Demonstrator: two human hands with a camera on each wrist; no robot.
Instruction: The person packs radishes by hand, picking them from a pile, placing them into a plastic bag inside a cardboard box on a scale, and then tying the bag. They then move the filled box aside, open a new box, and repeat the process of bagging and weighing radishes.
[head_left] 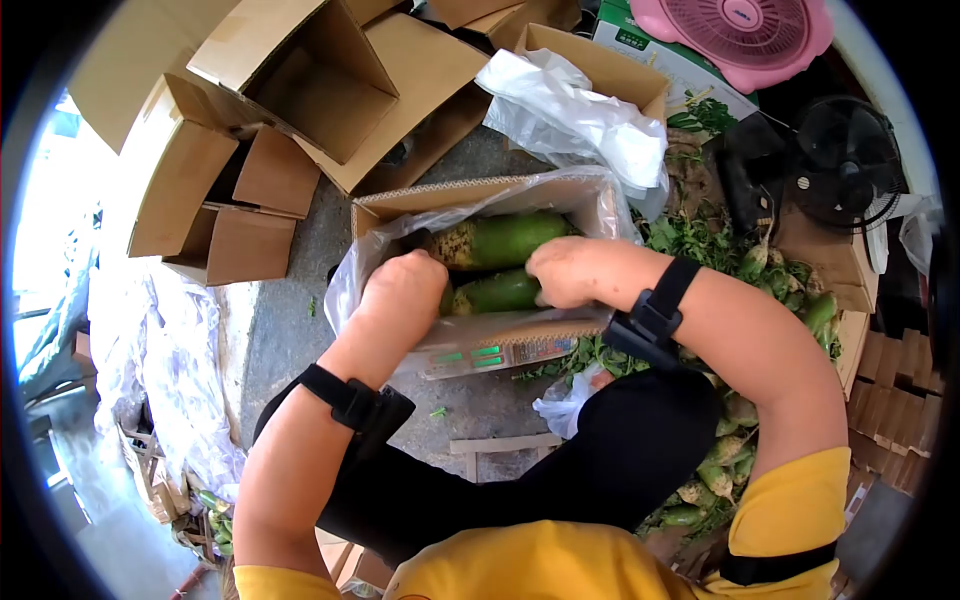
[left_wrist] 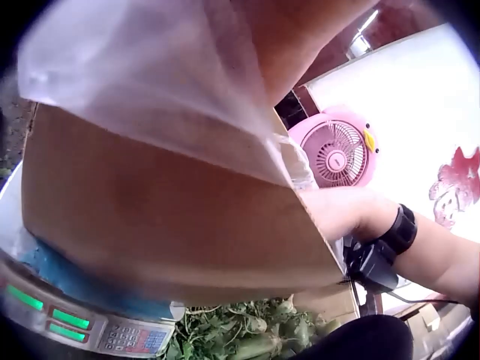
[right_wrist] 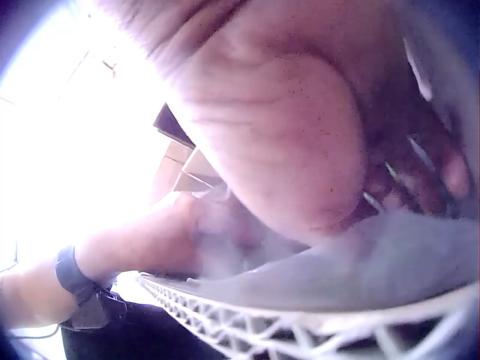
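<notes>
Inside a cardboard box (head_left: pixel 470 187) lined with clear plastic (head_left: pixel 345 290), two large green radishes lie side by side, a rear one (head_left: pixel 510 240) and a front one (head_left: pixel 500 291). My left hand (head_left: pixel 402 292) grips the left end of the front radish, its fingertips hidden. At the other end my right hand (head_left: pixel 565 270) holds it with bent fingers. The right wrist view shows my right hand (right_wrist: pixel 277 142) with curled fingers beside the liner (right_wrist: pixel 390 255); the radish is hidden there. In the left wrist view the box wall (left_wrist: pixel 165 210) and plastic (left_wrist: pixel 165 97) fill much of the picture.
The box stands on a scale (head_left: pixel 500 355) with green displays. Empty cartons (head_left: pixel 245 245) stand at the left and back. White plastic bags (head_left: pixel 585 120) lie behind the box. Leafy radishes (head_left: pixel 720 470) are heaped at the right, near a black fan (head_left: pixel 850 160) and a pink fan (head_left: pixel 740 25).
</notes>
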